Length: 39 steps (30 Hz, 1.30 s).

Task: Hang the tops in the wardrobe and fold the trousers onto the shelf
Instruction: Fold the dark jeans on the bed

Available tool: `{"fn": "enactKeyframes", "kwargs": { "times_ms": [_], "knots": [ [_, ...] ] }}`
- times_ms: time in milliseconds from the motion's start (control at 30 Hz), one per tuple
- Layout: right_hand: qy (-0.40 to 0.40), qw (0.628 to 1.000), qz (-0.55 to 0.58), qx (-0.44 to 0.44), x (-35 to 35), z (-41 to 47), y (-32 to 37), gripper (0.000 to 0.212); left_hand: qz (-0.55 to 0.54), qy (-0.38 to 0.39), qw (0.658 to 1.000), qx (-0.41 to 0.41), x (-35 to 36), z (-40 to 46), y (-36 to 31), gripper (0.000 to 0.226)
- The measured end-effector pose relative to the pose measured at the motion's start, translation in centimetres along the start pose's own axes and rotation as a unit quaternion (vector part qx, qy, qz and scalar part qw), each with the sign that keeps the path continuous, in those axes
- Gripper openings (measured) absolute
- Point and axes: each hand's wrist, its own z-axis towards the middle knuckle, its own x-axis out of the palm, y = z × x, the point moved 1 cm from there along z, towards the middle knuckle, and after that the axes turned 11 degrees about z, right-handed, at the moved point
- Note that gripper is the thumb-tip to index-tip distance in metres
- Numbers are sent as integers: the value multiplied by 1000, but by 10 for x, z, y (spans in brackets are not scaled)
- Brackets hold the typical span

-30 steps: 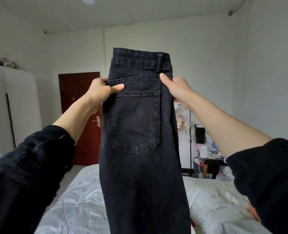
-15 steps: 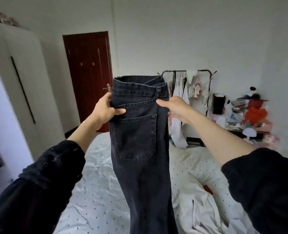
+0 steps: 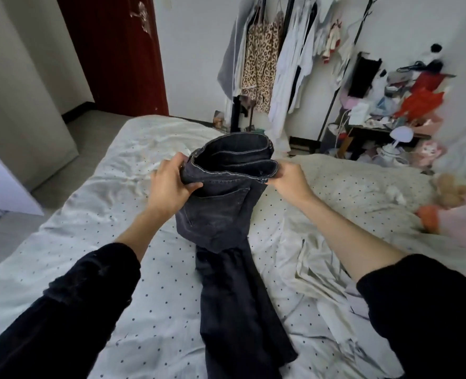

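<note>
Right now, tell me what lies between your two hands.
In the head view, the waistband of the black jeans spans the gap, pinched by the left hand and the right hand at either side.

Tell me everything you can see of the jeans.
The jeans are black, faded denim with pale stitching along the waistband and a back pocket facing the camera. They are folded lengthwise, leg on leg. The left hand and right hand grip the waistband at its two ends, holding it raised and gaping open. The legs trail toward the camera, lying flat on the dotted white bedsheet.
</note>
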Motion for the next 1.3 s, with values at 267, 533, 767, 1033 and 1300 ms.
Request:
{"fn": "enactKeyframes", "kwargs": {
  "times_ms": [267,533,767,1033,1300],
  "knots": [
    [114,967,-223,-45,0,-118,-148,15,152,101,972,148,104,-153,66,34],
    [212,907,-341,-126,1,-207,-278,24,241,201,931,188,188,-296,86,69],
    [144,898,-337,-243,3,-200,-287,23,286,126,937,154,208,-321,87,63],
    [321,869,-325,190,-1,-255,-362,33,249,373,891,61,239,-380,101,50],
    [115,831,20,544,52,-284,-385,42,-50,381,782,-491,256,-378,109,89]
  ]
}}
